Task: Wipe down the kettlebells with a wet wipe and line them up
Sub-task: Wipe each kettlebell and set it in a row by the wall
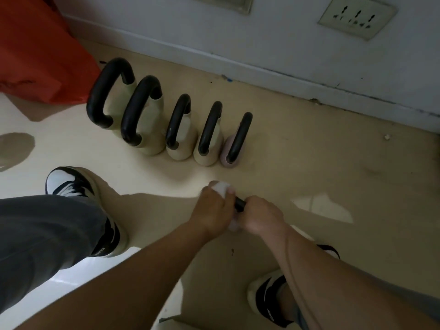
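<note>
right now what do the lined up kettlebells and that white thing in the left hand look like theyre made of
Kettlebell bodies: matte beige, one pinkish, likely vinyl or rubber coating; core unseen.
Handles: smooth black with faint sheen, plastic or coated metal.
Wet wipe in the left hand: soft, crumpled white nonwoven cloth.

Glossy cream tile floor [309, 163], a bit scuffed and speckled near the wall. Five kettlebells with black loop handles [164, 125] stand on it in a row, biggest left, smallest pinkish one right. A crumpled orange plastic bag [35, 55] sits beside them.
</note>
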A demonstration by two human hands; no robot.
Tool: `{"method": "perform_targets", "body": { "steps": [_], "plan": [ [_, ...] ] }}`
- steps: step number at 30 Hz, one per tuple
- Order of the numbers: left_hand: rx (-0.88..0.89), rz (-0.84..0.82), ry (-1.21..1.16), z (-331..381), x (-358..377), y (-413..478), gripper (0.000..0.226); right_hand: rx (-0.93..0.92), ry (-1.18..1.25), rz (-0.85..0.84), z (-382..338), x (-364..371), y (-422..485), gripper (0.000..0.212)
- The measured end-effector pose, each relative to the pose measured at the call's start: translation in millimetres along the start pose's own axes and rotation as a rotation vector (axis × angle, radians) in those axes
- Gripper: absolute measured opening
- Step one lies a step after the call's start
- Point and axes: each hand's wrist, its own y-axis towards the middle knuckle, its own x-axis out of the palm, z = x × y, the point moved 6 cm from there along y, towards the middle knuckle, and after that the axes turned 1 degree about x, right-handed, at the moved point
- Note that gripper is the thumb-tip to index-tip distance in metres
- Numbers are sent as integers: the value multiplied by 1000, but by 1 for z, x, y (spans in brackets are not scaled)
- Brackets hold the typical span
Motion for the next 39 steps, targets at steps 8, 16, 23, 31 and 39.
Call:
{"method": "perform_targets", "body": {
  "steps": [8, 16, 23, 31, 39],
  "plan": [
    [120, 0, 99, -15, -10, 12, 37, 7, 38, -19, 1, 1, -8, 49],
    [319, -121, 289, 50, 21, -18, 58, -8, 151, -14, 3, 1, 4, 36],
    [-248, -23, -167, -38, 21, -15, 62, 55, 173, 46, 5, 4, 3, 56],
    [-495, 127, -667, -11, 37, -22, 52, 76, 490, 35, 15, 4, 16, 34],
    [-507, 465, -359, -40, -34, 5, 40, 19, 512, -45, 12, 1, 15, 20]
  ]
}}
